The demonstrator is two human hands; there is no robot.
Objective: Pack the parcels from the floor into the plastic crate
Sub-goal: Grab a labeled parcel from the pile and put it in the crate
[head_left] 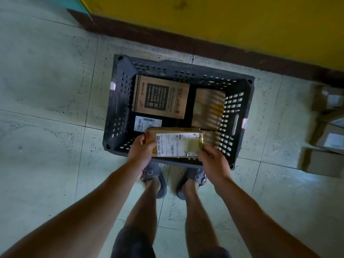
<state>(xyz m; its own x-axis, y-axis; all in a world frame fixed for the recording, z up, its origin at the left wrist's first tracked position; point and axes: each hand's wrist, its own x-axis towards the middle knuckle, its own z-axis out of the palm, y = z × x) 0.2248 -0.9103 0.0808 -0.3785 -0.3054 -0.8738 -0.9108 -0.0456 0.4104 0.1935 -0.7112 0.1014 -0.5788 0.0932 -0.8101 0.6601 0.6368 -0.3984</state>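
Head view looks straight down at a dark plastic crate [119,101] with perforated walls, standing on a pale tiled floor [46,127] near a yellow wall [223,19] with a brown skirting board. Both hands hold one parcel [176,143], a tan box with a white shipping label, over the near edge of the crate. The left hand [140,150] clasps the box's left end, thumb on top; the right hand [214,161] clasps its right near corner, so each grip is closed on the parcel.

Inside the crate lie other parcels: a brown carton printed "SilkGarden" [160,97] at the far left, a striped tan box [207,107] to its right against the right wall, and a dark package with a white barcode label [147,122] just beneath the held box. More cardboard boxes [327,138] sit on the floor at the right edge, blurred. The person's feet in grey sandals [158,179] stand just short of the crate.
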